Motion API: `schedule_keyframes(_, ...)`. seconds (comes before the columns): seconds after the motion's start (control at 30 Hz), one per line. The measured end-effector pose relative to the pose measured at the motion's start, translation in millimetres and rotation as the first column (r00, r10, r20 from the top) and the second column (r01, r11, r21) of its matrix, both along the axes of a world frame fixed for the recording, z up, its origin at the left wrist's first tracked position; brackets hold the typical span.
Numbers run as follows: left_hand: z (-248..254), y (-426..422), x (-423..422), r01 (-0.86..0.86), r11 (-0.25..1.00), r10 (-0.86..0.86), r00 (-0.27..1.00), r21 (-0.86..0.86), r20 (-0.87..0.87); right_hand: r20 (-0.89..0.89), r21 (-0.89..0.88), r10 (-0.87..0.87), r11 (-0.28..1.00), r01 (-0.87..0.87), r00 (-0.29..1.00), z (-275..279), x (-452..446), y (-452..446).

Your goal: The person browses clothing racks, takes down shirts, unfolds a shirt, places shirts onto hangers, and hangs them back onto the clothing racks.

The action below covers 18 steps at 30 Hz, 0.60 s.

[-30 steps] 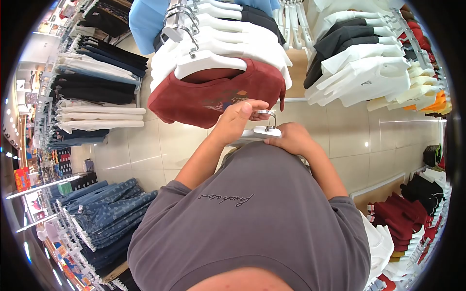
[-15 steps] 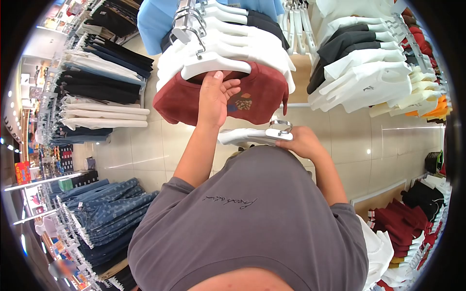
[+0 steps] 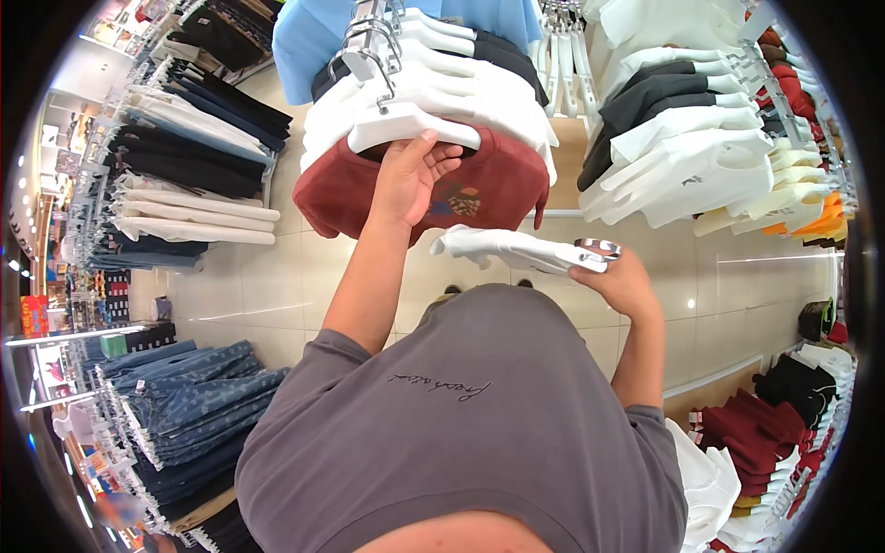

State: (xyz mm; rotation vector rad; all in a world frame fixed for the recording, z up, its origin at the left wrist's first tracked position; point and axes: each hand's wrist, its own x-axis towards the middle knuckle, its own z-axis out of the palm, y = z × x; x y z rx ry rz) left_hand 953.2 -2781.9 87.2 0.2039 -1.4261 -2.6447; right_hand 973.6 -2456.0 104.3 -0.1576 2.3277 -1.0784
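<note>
A dark red shirt (image 3: pixel 369 194) with a small printed motif hangs at the front of the rack on a white hanger (image 3: pixel 401 122). My left hand (image 3: pixel 406 180) is at its neckline, thumb against the hanger's lower edge and the other fingers curled; the index finger is partly hidden. In front of my body, my right hand (image 3: pixel 622 281) is closed around the hook end of a second white hanger (image 3: pixel 590 261). White cloth (image 3: pixel 489 242), seemingly a garment, extends from that hanger to the left, below the red shirt.
Behind the red shirt, white, black and light blue shirts (image 3: pixel 313 37) hang on a metal rail (image 3: pixel 361 60). More shirts (image 3: pixel 682 166) hang at right. Trousers (image 3: pixel 184 166) and jeans (image 3: pixel 194 396) line the left. Dark red garments (image 3: pixel 747 429) hang at lower right above the tiled floor (image 3: pixel 277 286).
My right hand has moved right with its hanger, and the white cloth now stretches out more. My left thumb has shifted slightly up and right onto the red shirt's hanger.
</note>
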Motion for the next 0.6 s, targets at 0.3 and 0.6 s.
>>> schedule_keyframes(0.3,-1,-9,32,0.005,1.000,-0.003,0.998,0.024,-0.067,-0.112,-0.024,-0.019,1.000,0.016,0.993,36,-2,23)
schedule_keyframes(0.6,-36,-85,114,-0.169,0.978,0.189,0.968,0.127,-0.165,-0.061,-0.046,-0.076,0.996,0.073,0.995,49,-13,21)
